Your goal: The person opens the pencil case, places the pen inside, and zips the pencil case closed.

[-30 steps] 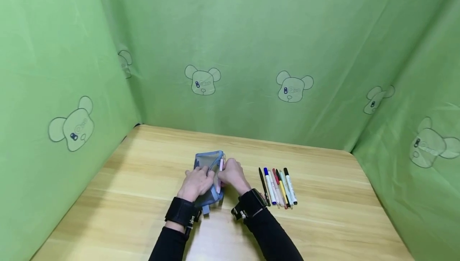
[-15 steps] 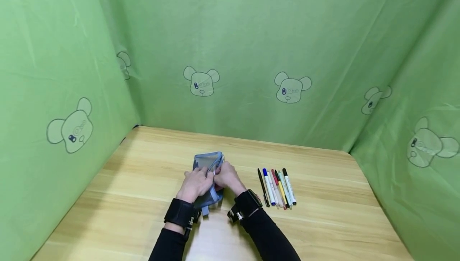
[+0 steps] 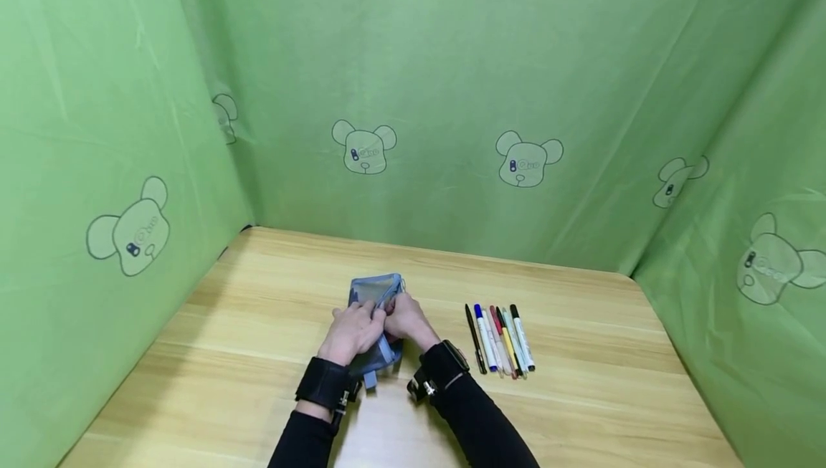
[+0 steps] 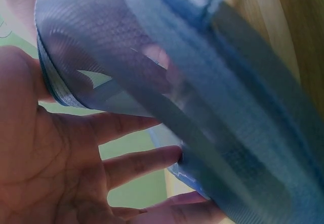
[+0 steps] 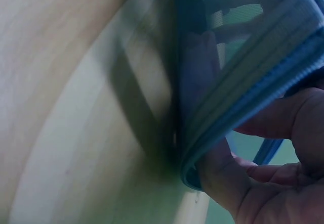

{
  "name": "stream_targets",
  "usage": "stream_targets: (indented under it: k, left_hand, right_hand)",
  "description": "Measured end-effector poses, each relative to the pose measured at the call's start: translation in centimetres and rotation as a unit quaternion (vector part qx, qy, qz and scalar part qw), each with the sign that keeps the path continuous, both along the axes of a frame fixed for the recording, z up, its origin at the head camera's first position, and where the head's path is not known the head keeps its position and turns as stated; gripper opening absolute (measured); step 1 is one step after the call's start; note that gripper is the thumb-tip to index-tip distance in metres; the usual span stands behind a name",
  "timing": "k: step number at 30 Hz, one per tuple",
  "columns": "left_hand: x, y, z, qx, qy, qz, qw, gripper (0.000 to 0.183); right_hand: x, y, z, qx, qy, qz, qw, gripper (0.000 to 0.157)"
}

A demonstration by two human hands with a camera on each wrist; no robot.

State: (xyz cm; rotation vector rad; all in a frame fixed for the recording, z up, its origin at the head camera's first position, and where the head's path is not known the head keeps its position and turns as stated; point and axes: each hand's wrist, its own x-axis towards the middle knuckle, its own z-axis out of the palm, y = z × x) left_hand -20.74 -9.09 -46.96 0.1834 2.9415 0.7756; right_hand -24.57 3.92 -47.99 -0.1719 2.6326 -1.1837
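A blue mesh pencil case (image 3: 377,363) lies on the table with its zipper side open. My left hand (image 3: 351,330) holds it from the left. In the left wrist view the left fingers (image 4: 139,166) spread along the mesh, with the edge of the case between them and the thumb side. My right hand (image 3: 408,319) is at the opening on the right. In the right wrist view its thumb and fingers (image 5: 223,176) reach in behind the zipper edge (image 5: 253,77). The case hides the right fingertips, and I cannot tell what they hold.
To the right, several pens and markers lie side by side on the wooden table (image 3: 600,353), among them a black pen (image 3: 476,339), a blue-capped marker (image 3: 486,339) and a black-capped marker (image 3: 523,339). Green cloth (image 3: 445,203) with bear prints closes off the back and sides.
My right hand has moved left and into the pencil case's opening. The pale pink pen it held there a second ago is now out of sight. My left hand has barely moved.
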Motion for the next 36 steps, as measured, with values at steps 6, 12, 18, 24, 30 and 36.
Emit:
stream_targets:
  k: [6, 12, 18, 24, 30, 36]
  left_hand:
    - [0.0, 0.0, -0.1, 0.006, -0.006, 0.002, 1.0, 0.055]
    - [0.0, 0.0, -0.1, 0.005, -0.001, 0.002, 1.0, 0.054]
    - [0.1, 0.0, -0.1, 0.005, 0.001, 0.002, 1.0, 0.054]
    - [0.0, -0.1, 0.0, 0.006, 0.001, 0.003, 1.0, 0.055]
    - [-0.1, -0.1, -0.1, 0.002, 0.005, 0.004, 1.0, 0.054]
    - [0.0, -0.1, -0.1, 0.003, 0.004, 0.005, 1.0, 0.055]
  right_hand:
    - [-0.2, -0.3, -0.6, 0.003, 0.006, 0.005, 1.0, 0.038]
    - [-0.1, -0.6, -0.7, 0.01, 0.017, 0.006, 1.0, 0.032]
    - [0.1, -0.8, -0.5, 0.023, 0.043, 0.012, 0.999, 0.017]
    - [0.0, -0.9, -0.5, 0.02, 0.024, 0.014, 0.999, 0.009]
    - [0.0, -1.1, -0.5, 0.014, 0.014, 0.009, 1.0, 0.004]
    - [0.0, -1.3, -0.9, 0.012, 0.03, 0.018, 0.999, 0.005]
